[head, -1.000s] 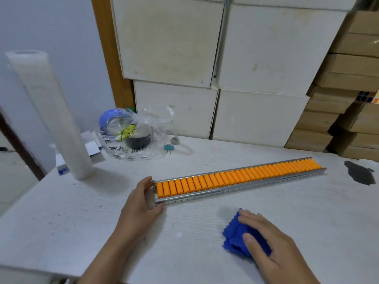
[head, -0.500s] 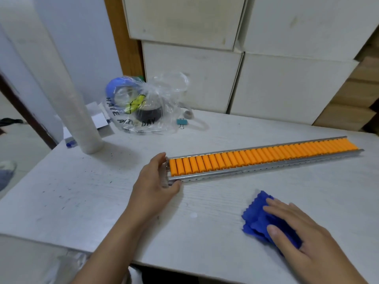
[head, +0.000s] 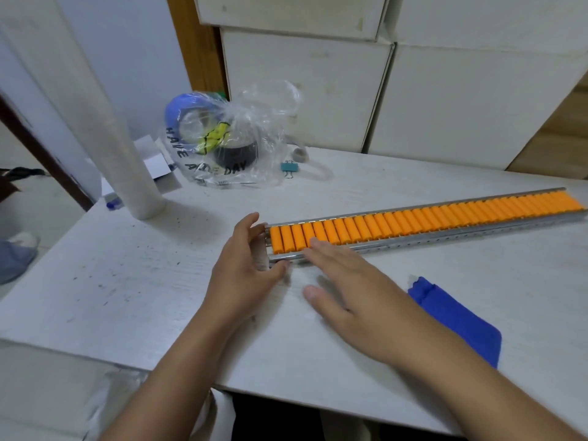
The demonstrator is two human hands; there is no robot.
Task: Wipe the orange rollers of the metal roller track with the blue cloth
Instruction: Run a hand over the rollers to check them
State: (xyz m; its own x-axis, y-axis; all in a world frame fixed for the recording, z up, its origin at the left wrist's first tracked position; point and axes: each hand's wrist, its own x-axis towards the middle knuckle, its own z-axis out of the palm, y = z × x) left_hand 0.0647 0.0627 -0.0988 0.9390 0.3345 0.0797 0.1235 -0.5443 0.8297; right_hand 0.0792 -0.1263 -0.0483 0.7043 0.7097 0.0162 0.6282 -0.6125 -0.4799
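Observation:
The metal roller track (head: 445, 238) lies across the white table, its orange rollers (head: 413, 219) running from the middle to the right edge. My left hand (head: 245, 268) grips the track's near left end, thumb under the front rail and fingers behind. My right hand (head: 350, 297) is flat and empty, fingers apart, with its fingertips resting on the first rollers next to the left hand. The blue cloth (head: 458, 316) lies on the table to the right of my right forearm, apart from the hand.
A tall roll of clear film (head: 127, 160) stands at the left. A plastic bag with tape rolls (head: 222, 144) and a teal binder clip (head: 289, 168) sit behind the track's left end. White boxes (head: 461, 100) are stacked behind the table (head: 127, 281).
My right hand has let go of the blue cloth and moved left and forward onto the track's left rollers. The left hand still holds the track's end. The view has shifted closer.

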